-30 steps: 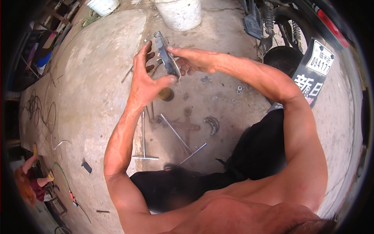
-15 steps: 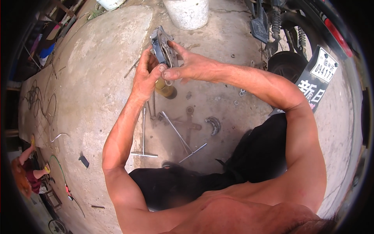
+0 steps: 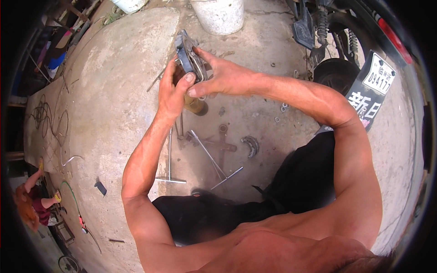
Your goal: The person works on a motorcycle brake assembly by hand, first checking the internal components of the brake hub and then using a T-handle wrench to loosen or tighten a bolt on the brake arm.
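Note:
Both hands hold a grimy metal drum brake plate above the concrete, seen nearly edge-on. My left hand is closed on its near left side, thumb pressing the lower edge. From the right, my right hand grips its rim, forefinger on the far part and thumb close to the left thumb. Palm-side fingers are partly hidden. Just below the hands stands a yellow-brown container, partly covered by them. A curved brake shoe lies on the floor nearer my knees.
Two T-handle wrenches lie before my legs, beside a rusty cross-shaped tool. Small rings are scattered right. A white bucket stands beyond; a vehicle's rear wheel is at right. Another person is at far left.
The brake plate stays in both hands, turned and shifted very slightly. The floor things appear a little to the right of where they were.

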`<control>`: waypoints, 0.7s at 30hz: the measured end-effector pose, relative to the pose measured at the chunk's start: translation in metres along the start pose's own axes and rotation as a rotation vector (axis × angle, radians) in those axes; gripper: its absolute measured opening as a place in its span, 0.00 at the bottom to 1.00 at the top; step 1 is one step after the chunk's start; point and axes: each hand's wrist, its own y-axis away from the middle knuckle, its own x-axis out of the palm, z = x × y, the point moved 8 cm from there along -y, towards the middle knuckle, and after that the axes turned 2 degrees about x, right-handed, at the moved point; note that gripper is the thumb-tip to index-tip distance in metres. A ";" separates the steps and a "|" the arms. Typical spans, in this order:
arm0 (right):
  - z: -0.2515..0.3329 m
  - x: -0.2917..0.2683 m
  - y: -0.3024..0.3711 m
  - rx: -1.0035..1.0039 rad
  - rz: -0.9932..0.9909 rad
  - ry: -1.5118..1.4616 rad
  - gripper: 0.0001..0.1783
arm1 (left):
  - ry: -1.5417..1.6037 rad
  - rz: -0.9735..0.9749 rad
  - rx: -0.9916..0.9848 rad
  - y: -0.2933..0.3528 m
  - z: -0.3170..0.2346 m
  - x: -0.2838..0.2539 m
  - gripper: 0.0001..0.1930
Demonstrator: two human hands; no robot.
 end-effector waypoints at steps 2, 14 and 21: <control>-0.009 0.010 0.008 0.304 0.202 -0.217 0.71 | 0.001 0.044 -0.053 -0.003 0.001 0.000 0.36; -0.013 0.021 0.006 0.374 0.378 -0.975 0.26 | 0.030 -0.308 -0.300 -0.020 0.028 -0.052 0.34; 0.006 0.035 0.017 0.326 0.659 -1.045 0.30 | -0.134 -0.224 -0.254 -0.029 0.042 -0.062 0.25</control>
